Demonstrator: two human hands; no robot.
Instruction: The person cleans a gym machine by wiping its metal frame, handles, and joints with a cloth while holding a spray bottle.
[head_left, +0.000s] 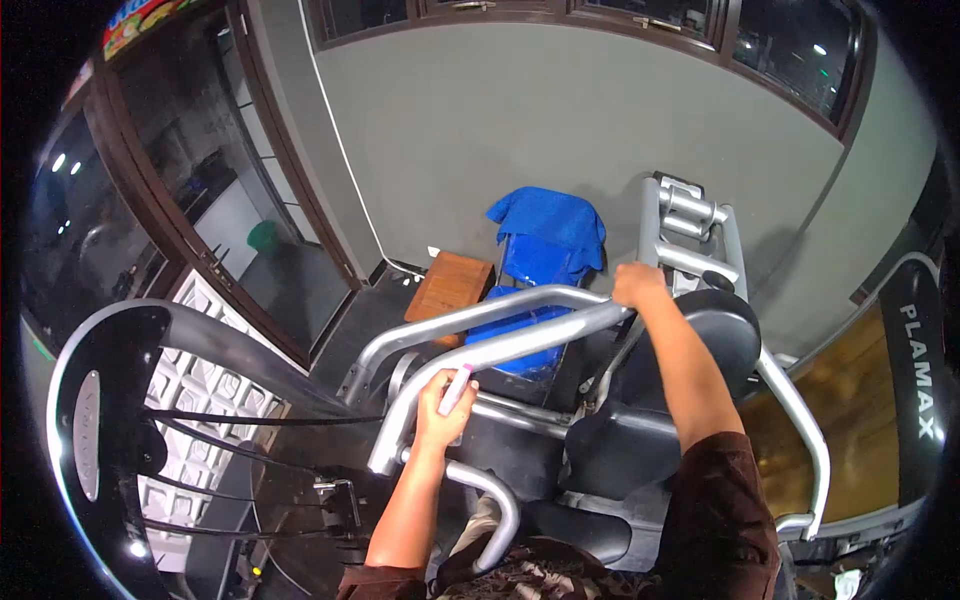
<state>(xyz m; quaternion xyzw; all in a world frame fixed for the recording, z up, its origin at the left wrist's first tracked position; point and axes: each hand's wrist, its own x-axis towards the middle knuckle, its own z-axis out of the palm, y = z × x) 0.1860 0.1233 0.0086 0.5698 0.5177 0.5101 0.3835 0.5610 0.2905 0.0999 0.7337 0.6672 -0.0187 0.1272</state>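
Head view, at the centre of the frame: a thick silver bar [530, 340], long axis slanting from a bend at centre left up toward the upper right, with a second silver tube [470, 311] just behind, converging on the same end. At that upper-right end, right hand [640, 287] in a fist, knuckles upward, closed over the bar; fingertips hidden underneath. From this grip, most of the bar's visible length away toward the lower left of the frame.

Just above the lower-left bend, left hand [437, 414] with fingers curled, pinching a white-and-pink stick [455, 390] between thumb and fingers. Long axis of the stick steep, pink end uppermost with a slight lean to the right, thus across the line of the bar instead of along it. Nearer to the bend: left hand; nearer to the far end: right hand. As for contact between left fingers and bar: cannot tell.

Beneath the right forearm, right of centre, a black pad [715, 335]; beyond the bars, near upper centre, a blue cloth [548, 220] beside a brown wooden box [450, 285].
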